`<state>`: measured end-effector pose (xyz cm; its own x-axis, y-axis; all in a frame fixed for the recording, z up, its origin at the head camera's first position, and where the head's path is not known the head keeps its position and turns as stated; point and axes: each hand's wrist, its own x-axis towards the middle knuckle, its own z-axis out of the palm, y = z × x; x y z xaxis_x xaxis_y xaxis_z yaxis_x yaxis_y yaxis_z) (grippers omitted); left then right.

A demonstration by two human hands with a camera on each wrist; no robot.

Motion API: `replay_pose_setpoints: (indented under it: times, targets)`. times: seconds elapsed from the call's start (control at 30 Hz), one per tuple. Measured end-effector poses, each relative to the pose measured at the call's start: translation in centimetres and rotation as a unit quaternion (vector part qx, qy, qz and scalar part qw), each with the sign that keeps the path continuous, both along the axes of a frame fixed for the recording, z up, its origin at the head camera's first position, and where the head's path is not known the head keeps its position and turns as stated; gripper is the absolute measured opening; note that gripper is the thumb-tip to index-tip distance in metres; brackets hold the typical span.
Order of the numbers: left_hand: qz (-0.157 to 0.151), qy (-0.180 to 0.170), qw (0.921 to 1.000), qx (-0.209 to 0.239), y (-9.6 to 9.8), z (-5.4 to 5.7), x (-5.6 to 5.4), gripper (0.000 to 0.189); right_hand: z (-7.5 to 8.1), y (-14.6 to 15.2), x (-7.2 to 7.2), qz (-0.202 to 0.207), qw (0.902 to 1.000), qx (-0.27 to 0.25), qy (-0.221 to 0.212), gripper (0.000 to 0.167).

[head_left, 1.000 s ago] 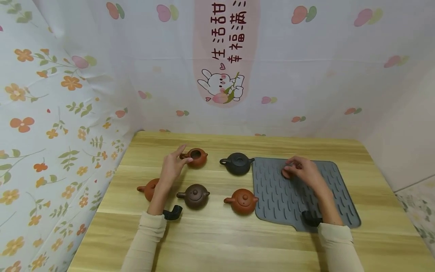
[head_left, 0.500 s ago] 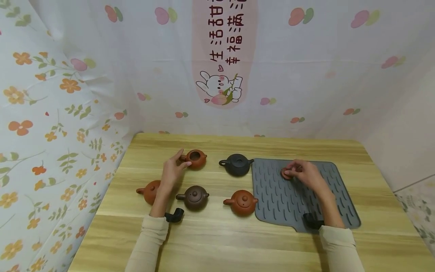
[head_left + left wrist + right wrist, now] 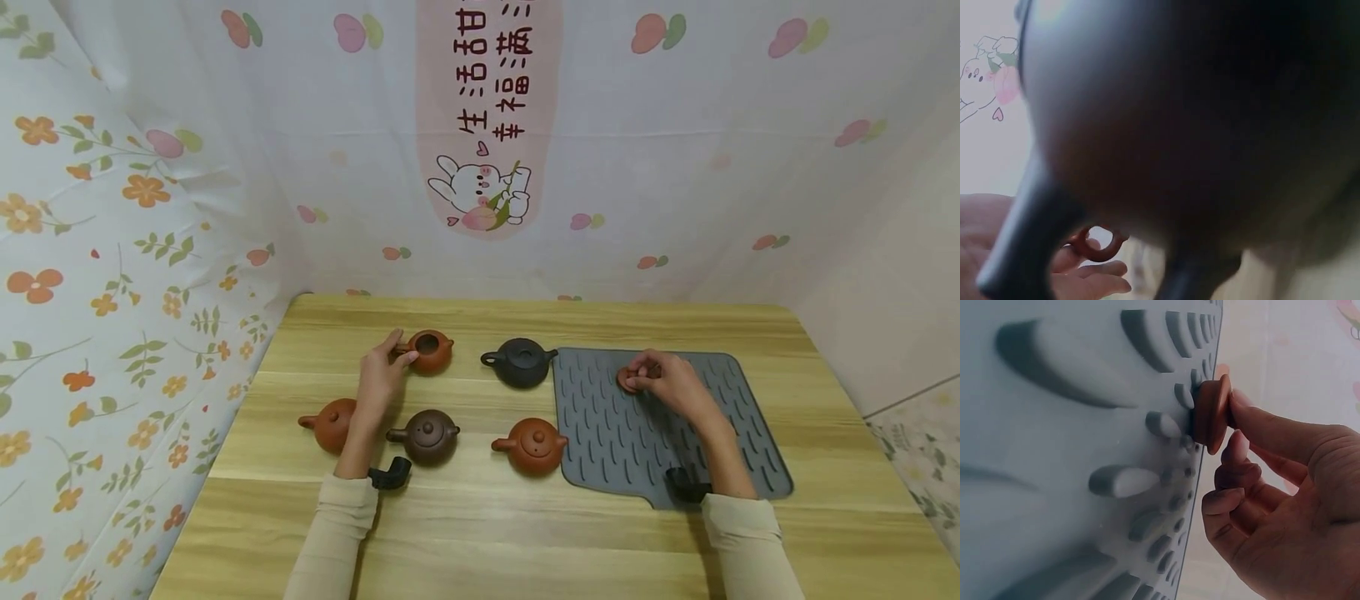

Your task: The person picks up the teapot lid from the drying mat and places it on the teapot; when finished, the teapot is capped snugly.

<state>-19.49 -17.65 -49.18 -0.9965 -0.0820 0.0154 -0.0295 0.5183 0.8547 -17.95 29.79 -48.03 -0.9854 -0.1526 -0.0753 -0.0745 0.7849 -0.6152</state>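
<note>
My left hand [image 3: 381,379] is at the handle of a reddish-brown teapot [image 3: 431,357] whose top is uncovered. Thumb and forefinger pinch that looped handle [image 3: 1101,255], partly hidden behind a dark pot in the left wrist view. Over a grey ridged mat [image 3: 600,433], my right hand [image 3: 675,385] holds a small round teapot lid [image 3: 626,380] by its knob. The right wrist view shows the lid [image 3: 1209,415] between thumb and fingertips, its underside right at the mat's surface.
A black teapot [image 3: 520,363] stands left of the mat. Nearer are a dark brown teapot [image 3: 427,437], an orange-brown teapot [image 3: 534,447] beside the mat, and another orange teapot [image 3: 333,427] partly behind the left forearm. A patterned cloth [image 3: 637,167] hangs behind the table.
The left thumb and forefinger have drawn together on the open teapot's handle. The lid in the right hand has levelled out over the mat, staying at nearly the same spot.
</note>
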Motion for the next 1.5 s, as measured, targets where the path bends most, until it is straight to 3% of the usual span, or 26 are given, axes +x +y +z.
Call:
replay_pose_setpoints:
  times: [0.5,0.77,1.17,1.5]
  targets:
    - [0.022,0.074,0.9968,0.023,1.4,-1.4,-0.1,0.042,-0.3,-0.3,0.0,-0.007,1.0000,0.003,0.005,0.012]
    - [0.034,0.041,0.9973,0.051,1.4,-1.5,-0.3,0.038,-0.5,-0.2,0.3,-0.004,0.9999,-0.012,0.008,0.014]
    - [0.047,0.036,0.9971,0.048,1.4,-0.9,-0.5,0.036,-0.3,-0.1,0.1,-0.003,0.9999,-0.011,0.011,0.013]
    - [0.039,0.042,0.9974,0.043,1.5,-0.9,-0.5,0.036,0.4,-1.6,0.1,0.002,0.9989,-0.007,0.046,0.015]
